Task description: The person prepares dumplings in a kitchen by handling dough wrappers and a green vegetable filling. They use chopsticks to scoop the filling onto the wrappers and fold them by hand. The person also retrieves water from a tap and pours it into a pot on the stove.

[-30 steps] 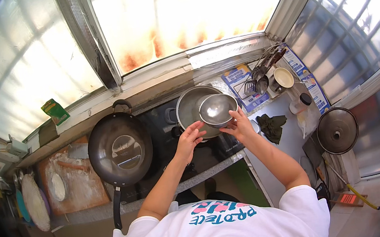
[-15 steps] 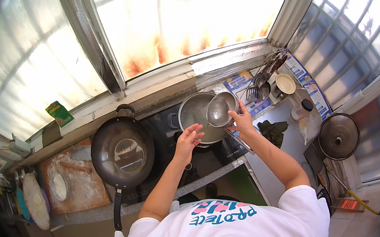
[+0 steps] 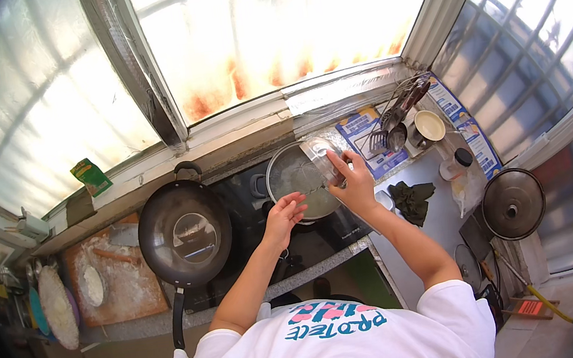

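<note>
A pot (image 3: 280, 188) with a metal rim and pale, cloudy contents stands on the black cooktop (image 3: 248, 216). Above its right side my right hand (image 3: 354, 183) grips a shiny metal bowl (image 3: 318, 154), now tipped steeply, its outline partly lost in glare. Whether anything is left in the bowl, I cannot tell. My left hand (image 3: 287, 219) is at the pot's near left edge, holding nothing, fingers loosely stretched and apart.
Left of the pot sits a dark wok (image 3: 165, 246), its long handle jutting toward me. Farther left lies a floury wooden board (image 3: 128, 294). On the right are a dark cloth (image 3: 412, 200), a lidded jar (image 3: 453, 168), metal utensils (image 3: 386, 135) and a pot lid (image 3: 513, 203).
My right hand has turned and tipped the metal bowl over the pot, from facing upward to steeply tilted. My left hand has hardly moved, dropping slightly.
</note>
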Tool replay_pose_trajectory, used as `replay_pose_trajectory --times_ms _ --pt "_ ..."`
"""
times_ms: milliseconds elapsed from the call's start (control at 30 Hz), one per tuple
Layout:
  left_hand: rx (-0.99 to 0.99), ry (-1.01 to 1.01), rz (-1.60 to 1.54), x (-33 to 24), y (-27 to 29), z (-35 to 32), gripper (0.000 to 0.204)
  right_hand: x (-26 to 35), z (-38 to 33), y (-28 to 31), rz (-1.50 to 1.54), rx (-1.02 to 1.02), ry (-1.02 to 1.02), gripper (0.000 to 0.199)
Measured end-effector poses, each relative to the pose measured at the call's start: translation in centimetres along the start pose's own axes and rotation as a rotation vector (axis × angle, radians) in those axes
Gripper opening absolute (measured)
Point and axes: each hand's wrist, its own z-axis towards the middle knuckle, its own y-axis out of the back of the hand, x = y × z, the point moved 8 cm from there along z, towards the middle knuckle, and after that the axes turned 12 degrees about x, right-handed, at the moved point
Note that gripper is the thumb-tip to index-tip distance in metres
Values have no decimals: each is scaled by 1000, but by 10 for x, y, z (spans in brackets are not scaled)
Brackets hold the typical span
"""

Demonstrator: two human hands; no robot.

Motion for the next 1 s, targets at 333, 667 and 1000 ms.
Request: replay_pose_trajectory --times_ms 333,667,1000 --pt "-9 -26 -7 12 -7 -6 29 -26 -11 1 546 -103 -244 77" --pt "-52 -171 -78 10 -29 -37 36 -24 -57 -69 1840 114 -845 47" --pt "-388 -425 -141 11 11 -144 25 83 -66 -100 1840 558 -667 54"
